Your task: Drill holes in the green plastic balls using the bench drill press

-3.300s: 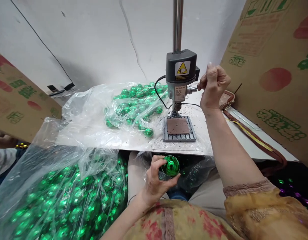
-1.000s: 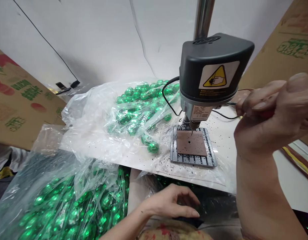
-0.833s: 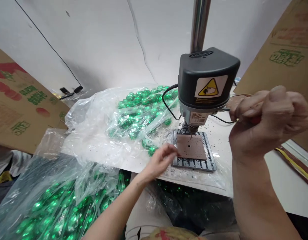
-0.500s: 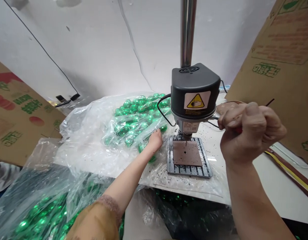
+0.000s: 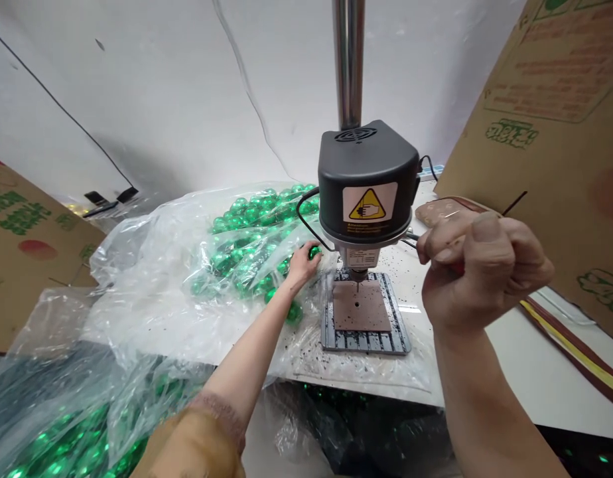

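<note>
My left hand has its fingers round a shiny green ball, beside the heap of green balls partly under clear plastic. To the right stands a small bench drill press with a black motor cover and a warning label. My right hand is closed round the drill press's feed handle; its grip is mostly hidden, with a bit of red showing. Below the drill bit, a brown board with one dark hole lies on the slotted metal base.
Clear plastic sheeting covers the table's left side. Another bag of green balls is at lower left. Cardboard boxes flank the table. Dark shavings lie around the base, and brown and yellow strips at right.
My left hand has opened out from a tight curl and now shows a green ball at its fingertips. My right hand stays on the handle. The view has shifted slightly right.
</note>
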The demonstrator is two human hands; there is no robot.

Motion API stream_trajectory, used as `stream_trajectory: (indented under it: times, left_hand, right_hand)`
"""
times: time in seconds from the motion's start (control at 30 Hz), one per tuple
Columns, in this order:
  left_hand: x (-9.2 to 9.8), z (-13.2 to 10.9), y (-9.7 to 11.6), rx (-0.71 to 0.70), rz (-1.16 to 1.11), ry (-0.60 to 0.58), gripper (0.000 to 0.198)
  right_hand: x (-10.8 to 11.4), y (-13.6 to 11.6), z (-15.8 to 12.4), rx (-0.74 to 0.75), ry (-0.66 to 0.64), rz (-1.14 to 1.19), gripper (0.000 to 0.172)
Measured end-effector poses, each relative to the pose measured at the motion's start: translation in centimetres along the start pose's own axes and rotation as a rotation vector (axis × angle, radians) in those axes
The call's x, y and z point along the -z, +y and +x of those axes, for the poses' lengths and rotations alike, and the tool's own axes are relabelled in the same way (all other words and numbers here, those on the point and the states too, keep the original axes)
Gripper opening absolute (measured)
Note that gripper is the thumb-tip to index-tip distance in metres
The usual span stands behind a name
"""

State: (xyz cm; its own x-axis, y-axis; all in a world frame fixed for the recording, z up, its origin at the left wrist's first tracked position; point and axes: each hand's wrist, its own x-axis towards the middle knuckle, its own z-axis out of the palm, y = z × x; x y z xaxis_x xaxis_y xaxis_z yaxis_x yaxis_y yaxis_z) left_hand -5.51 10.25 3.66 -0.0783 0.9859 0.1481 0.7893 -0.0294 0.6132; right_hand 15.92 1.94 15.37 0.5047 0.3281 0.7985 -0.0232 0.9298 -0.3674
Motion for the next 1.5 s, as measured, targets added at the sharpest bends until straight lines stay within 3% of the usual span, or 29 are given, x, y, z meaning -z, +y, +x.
stream_trajectory:
  times: [0.07,0.23,0.37,0.53,0.77,0.97,1.4,1.5]
  left_hand:
    - [0.6,-2.1,0.2,0.045,-0.239,0.008,0.033]
    - [1.3,-8.9,1.3,0.269,-1.211,-0.14,0.042]
    - [0.6,-12.0,2.1,0.38,-1.431,-0.178,0.044]
    - [-0.4,-12.7,2.5,0.368,-1.437,-0.14,0.043]
    - [-2.1,-12.1,2.1,0.322,-1.276,-0.081,0.055]
    - [-3.3,-11.1,0.8,0.14,-1.028,-0.064,0.058]
    - [-5.1,-10.2,0.8,-0.201,-0.604,0.005,0.054]
    - [-5.2,-10.3,0.6,-0.224,-0.548,0.01,0.052]
  right_hand:
    - [0.0,0.1,-0.1,0.016,0.001,0.002,0.037]
    - [-0.1,0.0,-0.1,0.009,0.017,-0.002,0.037]
    - [-0.2,-0.1,-0.1,0.017,0.025,-0.006,0.038]
    - [-0.1,0.1,-0.1,0.016,0.007,0.002,0.038]
    - [-0.1,0.1,-0.3,-0.024,0.018,-0.01,0.038]
    - [0.1,0.1,-0.3,-0.019,0.002,0.0,0.038]
    - [0.0,0.3,-0.1,0.056,-0.014,0.02,0.039]
    - [0.0,0.3,-0.2,0.042,-0.017,0.02,0.039]
